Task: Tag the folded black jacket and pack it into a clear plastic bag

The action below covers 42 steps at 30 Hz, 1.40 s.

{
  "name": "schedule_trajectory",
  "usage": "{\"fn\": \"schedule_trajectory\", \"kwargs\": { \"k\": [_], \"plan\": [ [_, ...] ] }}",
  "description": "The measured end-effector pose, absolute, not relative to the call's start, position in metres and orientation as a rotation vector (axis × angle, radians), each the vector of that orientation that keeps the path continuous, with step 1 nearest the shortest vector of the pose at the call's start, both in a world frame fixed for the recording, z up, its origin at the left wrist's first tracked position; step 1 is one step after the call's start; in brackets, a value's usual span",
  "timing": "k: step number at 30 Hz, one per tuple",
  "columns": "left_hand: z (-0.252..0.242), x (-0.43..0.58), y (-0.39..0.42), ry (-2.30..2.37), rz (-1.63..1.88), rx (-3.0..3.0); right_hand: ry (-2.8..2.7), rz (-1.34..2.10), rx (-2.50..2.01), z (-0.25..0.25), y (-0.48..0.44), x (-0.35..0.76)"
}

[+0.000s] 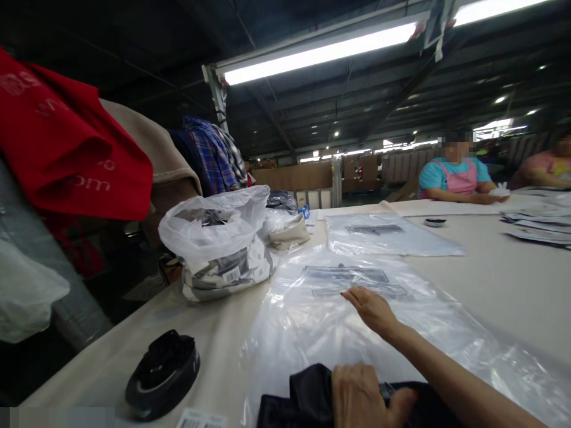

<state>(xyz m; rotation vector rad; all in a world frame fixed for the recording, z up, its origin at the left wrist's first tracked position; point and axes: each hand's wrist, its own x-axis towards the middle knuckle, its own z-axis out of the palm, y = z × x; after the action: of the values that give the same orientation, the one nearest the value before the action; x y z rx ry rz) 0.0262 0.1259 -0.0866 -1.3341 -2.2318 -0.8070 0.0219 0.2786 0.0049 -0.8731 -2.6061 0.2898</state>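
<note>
My right hand (372, 308) lies flat with fingers stretched out on a stack of clear plastic bags (321, 321) spread over the pale table (513, 279). My left hand (359, 395) is at the bottom edge, fingers curled down onto a dark folded garment (307, 398) that lies at the near end of the bags. Printed dark labels show through the top bag just beyond my right fingertips.
A black tape roll (163, 374) lies at the near left. A white plastic bag of tags (220, 244) stands behind it. A second pile of clear bags (388, 235) lies farther back. Hanging clothes (66, 142) are on the left. Two other people sit at the far right.
</note>
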Motion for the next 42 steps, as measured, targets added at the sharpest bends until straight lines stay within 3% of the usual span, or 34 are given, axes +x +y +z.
{"fn": "schedule_trajectory", "kwargs": {
  "k": [5, 12, 23, 29, 34, 38, 42],
  "plan": [
    [-0.075, 0.020, 0.125, -2.321, -0.557, -1.591, -2.668, 0.224, -0.833, 0.026, 0.272, 0.024],
    [-0.049, 0.021, 0.124, -2.700, -0.532, -1.462, -2.660, 0.192, -0.739, 0.036, 0.261, 0.023],
    [-0.073, 0.010, 0.138, -2.563, -1.043, -1.120, -2.601, 0.232, -0.395, 0.005, 0.243, 0.060],
    [-0.089, 0.007, 0.146, -2.409, -1.169, -1.034, -2.450, -0.217, -0.532, -0.043, 0.239, 0.067],
    [-0.089, 0.007, 0.147, -2.308, -1.190, -0.992, -2.263, -0.604, -0.483, -0.044, 0.254, 0.064],
    [-0.071, 0.007, 0.138, -2.381, -1.254, -1.080, -2.312, -0.485, -0.492, -0.029, 0.269, 0.088],
    [-0.054, 0.002, 0.129, -2.369, -1.397, -1.135, -2.473, -0.314, -0.812, -0.010, 0.279, 0.126]
  ]
}}
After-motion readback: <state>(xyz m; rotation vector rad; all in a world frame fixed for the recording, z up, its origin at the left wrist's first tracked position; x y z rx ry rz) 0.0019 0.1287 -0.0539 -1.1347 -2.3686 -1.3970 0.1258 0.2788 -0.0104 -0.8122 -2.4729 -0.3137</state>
